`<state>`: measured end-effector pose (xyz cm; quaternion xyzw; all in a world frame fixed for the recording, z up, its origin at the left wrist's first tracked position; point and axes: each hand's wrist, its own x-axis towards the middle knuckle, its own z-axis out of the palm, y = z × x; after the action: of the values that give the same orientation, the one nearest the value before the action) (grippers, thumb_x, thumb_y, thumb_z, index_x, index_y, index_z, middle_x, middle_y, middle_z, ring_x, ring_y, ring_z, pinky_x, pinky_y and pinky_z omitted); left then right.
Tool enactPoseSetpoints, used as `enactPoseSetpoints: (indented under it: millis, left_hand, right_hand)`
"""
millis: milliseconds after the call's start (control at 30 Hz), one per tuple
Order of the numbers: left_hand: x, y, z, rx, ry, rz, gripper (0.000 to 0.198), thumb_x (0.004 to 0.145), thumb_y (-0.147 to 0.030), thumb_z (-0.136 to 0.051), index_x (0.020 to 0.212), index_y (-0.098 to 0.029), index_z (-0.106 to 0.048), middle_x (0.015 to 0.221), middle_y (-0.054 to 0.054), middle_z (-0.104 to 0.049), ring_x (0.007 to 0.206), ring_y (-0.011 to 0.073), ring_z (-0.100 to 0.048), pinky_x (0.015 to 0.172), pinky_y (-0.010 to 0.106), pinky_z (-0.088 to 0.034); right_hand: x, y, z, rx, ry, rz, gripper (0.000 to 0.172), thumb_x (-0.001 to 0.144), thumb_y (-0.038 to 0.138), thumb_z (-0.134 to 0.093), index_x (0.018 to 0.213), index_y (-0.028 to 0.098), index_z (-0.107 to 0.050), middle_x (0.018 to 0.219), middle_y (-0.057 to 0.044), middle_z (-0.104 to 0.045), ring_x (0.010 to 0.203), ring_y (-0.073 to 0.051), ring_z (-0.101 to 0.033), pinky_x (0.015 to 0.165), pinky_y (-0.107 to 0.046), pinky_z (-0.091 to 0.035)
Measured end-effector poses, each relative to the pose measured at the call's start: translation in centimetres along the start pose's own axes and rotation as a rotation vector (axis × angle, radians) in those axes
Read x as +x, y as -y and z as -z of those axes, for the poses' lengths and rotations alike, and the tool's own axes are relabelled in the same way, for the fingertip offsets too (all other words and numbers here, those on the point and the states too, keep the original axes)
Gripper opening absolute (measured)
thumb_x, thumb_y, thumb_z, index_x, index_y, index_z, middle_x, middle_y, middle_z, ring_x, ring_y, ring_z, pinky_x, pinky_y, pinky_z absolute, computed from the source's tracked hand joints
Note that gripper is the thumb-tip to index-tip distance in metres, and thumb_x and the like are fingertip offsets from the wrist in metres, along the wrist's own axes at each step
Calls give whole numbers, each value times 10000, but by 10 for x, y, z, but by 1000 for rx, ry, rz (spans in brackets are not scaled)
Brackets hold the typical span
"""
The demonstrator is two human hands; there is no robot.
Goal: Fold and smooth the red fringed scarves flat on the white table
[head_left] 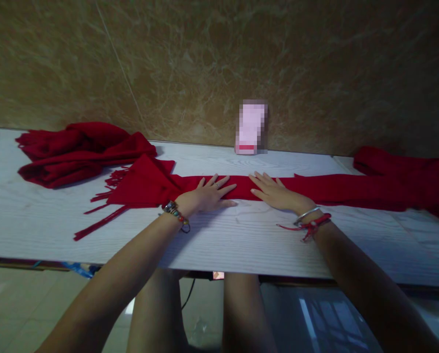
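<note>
A long red scarf [337, 189] with a fringed left end lies stretched across the white wood-grain table [219, 240]. My left hand [208, 193] rests flat on the scarf just left of centre, fingers spread, a beaded bracelet on the wrist. My right hand [276, 192] lies flat on the scarf beside it, fingers apart, with a silver bangle and red string at the wrist. Neither hand grips the cloth.
A bundle of red scarves [72, 152] sits at the back left, another red heap [418, 181] at the far right. A small pink blurred object [251, 127] leans against the brown marbled wall. My knees show below the table's front edge.
</note>
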<state>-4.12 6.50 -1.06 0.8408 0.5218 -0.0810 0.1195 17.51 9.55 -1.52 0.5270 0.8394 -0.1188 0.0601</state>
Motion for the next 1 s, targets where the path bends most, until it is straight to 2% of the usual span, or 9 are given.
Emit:
enactPoseSetpoints:
  millis: [100, 200, 300, 400, 633, 700, 833, 900, 1000]
  left_hand:
    - [0, 2, 0, -5, -49, -8, 640, 910, -605, -288, 1459, -279, -254, 1553, 67, -158, 1406, 380, -93, 1072, 627, -181]
    - [0, -2, 1, 8, -137, -123, 609, 934, -543, -317, 1457, -238, -256, 1547, 76, -185, 1419, 300, -117, 1115, 551, -155]
    - [-2, -8, 5, 12, -61, -217, 592, 938, -521, -336, 1456, -247, -252, 1550, 56, -163, 1424, 273, -104, 1125, 544, -130]
    - [-5, -10, 10, -11, 16, -173, 592, 931, -541, -332, 1454, -275, -252, 1549, 40, -151, 1421, 302, -85, 1109, 588, -128]
    - [-11, -7, 13, -68, 57, 10, 600, 914, -600, -264, 1450, -332, -253, 1558, 33, -128, 1410, 375, -53, 1048, 686, -148]
    - [-10, -9, 10, -58, -15, 1, 557, 932, -570, -241, 1410, -310, -357, 1535, 65, -240, 1401, 370, -151, 1039, 682, -185]
    - [0, -14, 1, -13, -328, -29, 498, 971, -464, -223, 1309, -217, -493, 1387, 130, -463, 1301, 291, -390, 1069, 609, -225]
    - [5, -16, -4, -1, -371, -52, 500, 973, -448, -237, 1375, -210, -415, 1446, 135, -390, 1348, 293, -320, 1088, 583, -211]
    - [9, -17, -7, 3, -209, -86, 547, 955, -507, -253, 1446, -267, -292, 1544, 82, -208, 1413, 332, -120, 1103, 586, -159]
  right_hand:
    - [-1, 2, 1, -38, 30, -1, 616, 921, 489, -251, 1490, 271, -156, 1567, -28, -81, 1412, -279, -43, 1111, -567, -123]
    - [0, 3, 0, -60, 23, 7, 619, 919, 505, -233, 1489, 276, -162, 1564, -31, -97, 1409, -289, -61, 1103, -578, -134]
    - [0, 1, -3, -75, 12, 28, 633, 917, 514, -229, 1491, 254, -161, 1561, -48, -118, 1409, -294, -69, 1093, -591, -147]
    - [-3, -3, -8, -95, -38, 58, 616, 925, 478, -229, 1487, 229, -183, 1556, -63, -143, 1411, -286, -87, 1091, -588, -164]
    - [-9, -4, -21, -98, -259, 88, 531, 928, 327, -237, 1435, 200, -335, 1515, -86, -293, 1398, -249, -215, 1098, -550, -208]
    - [-12, -2, -17, -74, -337, 72, 519, 931, 319, -227, 1420, 208, -359, 1507, -92, -315, 1391, -253, -243, 1086, -567, -226]
    - [-18, -2, -3, -72, -475, -73, 521, 940, 308, -198, 1429, 197, -341, 1523, -86, -280, 1406, -266, -194, 1093, -600, -164]
    - [-21, -6, 2, -78, -428, -179, 527, 941, 324, -212, 1446, 204, -305, 1541, -75, -229, 1414, -286, -150, 1083, -629, -151]
    - [-23, -15, 2, -55, -200, -280, 545, 941, 371, -236, 1465, 221, -261, 1555, -59, -175, 1416, -303, -121, 1072, -643, -163]
